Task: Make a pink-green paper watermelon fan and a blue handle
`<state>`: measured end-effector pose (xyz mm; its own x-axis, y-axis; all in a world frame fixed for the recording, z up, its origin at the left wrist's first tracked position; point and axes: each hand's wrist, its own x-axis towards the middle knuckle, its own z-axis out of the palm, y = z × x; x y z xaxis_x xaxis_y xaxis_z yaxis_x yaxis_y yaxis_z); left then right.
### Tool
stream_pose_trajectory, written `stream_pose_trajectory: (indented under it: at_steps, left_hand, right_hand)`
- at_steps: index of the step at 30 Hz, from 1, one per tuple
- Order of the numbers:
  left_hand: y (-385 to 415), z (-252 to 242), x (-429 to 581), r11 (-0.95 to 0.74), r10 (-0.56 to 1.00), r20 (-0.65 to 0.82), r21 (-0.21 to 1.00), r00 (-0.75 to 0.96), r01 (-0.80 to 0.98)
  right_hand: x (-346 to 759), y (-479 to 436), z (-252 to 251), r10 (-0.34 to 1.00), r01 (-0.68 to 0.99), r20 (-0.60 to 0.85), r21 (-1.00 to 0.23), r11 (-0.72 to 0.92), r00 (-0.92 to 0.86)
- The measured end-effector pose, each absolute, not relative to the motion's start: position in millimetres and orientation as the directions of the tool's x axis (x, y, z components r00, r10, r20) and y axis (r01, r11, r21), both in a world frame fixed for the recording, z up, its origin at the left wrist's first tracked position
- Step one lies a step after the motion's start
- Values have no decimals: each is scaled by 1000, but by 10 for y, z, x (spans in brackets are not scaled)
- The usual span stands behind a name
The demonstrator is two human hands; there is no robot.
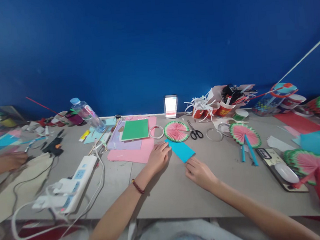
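A blue rectangle of paper [181,150] lies slanted between my hands near the middle of the grey table. My left hand [159,157] has its fingers together on the paper's upper left end. At the lower right corner, my right hand [199,171] is closed with the paper's edge pinched in its curled fingers. Just beyond the paper is a round pleated watermelon-patterned paper fan [174,131], and black-handled scissors [196,133] rest to its right. A green square of paper [135,129] lies on pink and lilac sheets to the left.
A white power strip [83,178] with cables sits left, near a bottle [89,116] and a black glue gun [53,145]. Another person's hand [16,161] is at far left. To the right are pleated fans [245,134], a phone [272,159] and a mouse [286,173].
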<state>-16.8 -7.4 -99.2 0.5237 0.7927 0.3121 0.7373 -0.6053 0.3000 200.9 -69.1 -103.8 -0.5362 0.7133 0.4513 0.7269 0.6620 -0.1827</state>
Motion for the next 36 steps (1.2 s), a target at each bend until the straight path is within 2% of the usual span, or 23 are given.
stream_pose_trajectory:
  at_steps: [4,7,10,12,15,18,20,24,29,32,36]
  left_hand:
    - [-68,-1009,-180,-627,774,331,276,541,728]
    - [-64,-1013,-196,-641,762,332,264,556,721]
    - [-76,-1001,-205,-647,760,322,294,564,703]
    - [-100,-983,-206,-664,747,325,344,580,664]
    - [-156,-935,-197,-732,671,305,421,676,536]
    - [-204,-880,-179,-777,589,280,452,758,438]
    - [-215,-861,-169,-779,587,279,452,760,435]
    - [-189,-870,-176,-755,642,311,418,701,506]
    - [-198,-862,-183,-711,702,366,412,611,569]
    - [-257,-844,-144,-700,714,329,378,618,606]
    - [-335,-874,-66,-639,768,297,283,568,716]
  right_hand:
    - [2062,-685,-955,743,721,465,-272,637,-482]
    - [2133,-639,-879,717,718,542,-268,642,-438]
    - [2192,-575,-800,677,726,624,-243,643,-391]
    - [2214,-522,-748,682,726,645,-279,629,-343]
    - [2229,-430,-704,773,714,564,-411,567,-290]
    - [2250,-360,-747,821,670,399,-480,567,-408]
    - [2274,-350,-815,789,648,331,-450,614,-518]
    - [2320,-431,-929,721,653,261,-307,693,-642]
    - [2245,-642,-973,796,784,238,-167,598,-556]
    - [2157,-756,-1026,836,836,283,-161,525,-471]
    - [2087,-858,-1070,848,845,285,-177,504,-446]
